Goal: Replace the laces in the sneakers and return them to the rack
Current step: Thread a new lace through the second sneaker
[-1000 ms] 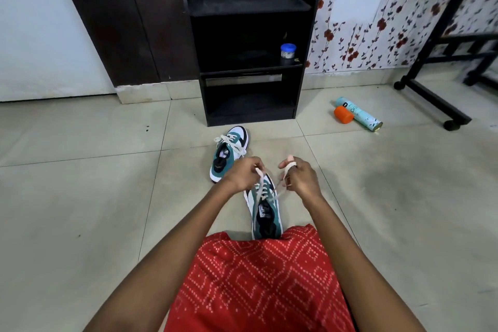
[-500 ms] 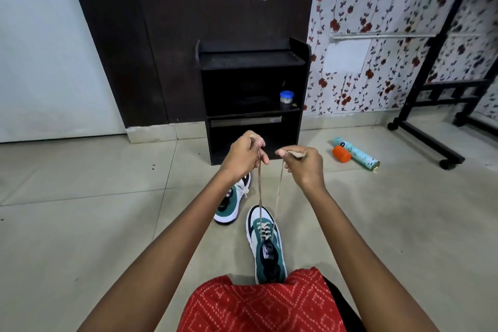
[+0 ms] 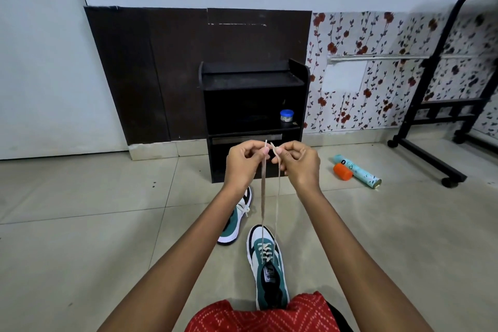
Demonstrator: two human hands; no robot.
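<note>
A green-and-white sneaker point(image 3: 265, 268) lies on the floor in front of me, toe pointing away, its heel hidden under red cloth. Its beige lace point(image 3: 262, 197) runs up from the eyelets in two taut strands. My left hand point(image 3: 242, 163) pinches the tip of the left strand, and my right hand point(image 3: 297, 163) pinches the tip of the right strand; both tips are raised side by side, high above the shoe. The second sneaker point(image 3: 237, 219), laced in white, lies behind my left forearm, partly hidden. The black shoe rack point(image 3: 253, 105) stands against the wall ahead.
A small blue-lidded jar point(image 3: 286, 115) sits on the rack's middle shelf. A teal tube point(image 3: 359, 172) and an orange cap point(image 3: 342, 171) lie on the tiles to the right. A black wheeled stand point(image 3: 428, 153) occupies the far right.
Both hands have lifted from the sneaker's eyelets, drawing the two lace ends up and taut. The hands came close together, and my head tilted up so more wall shows.
</note>
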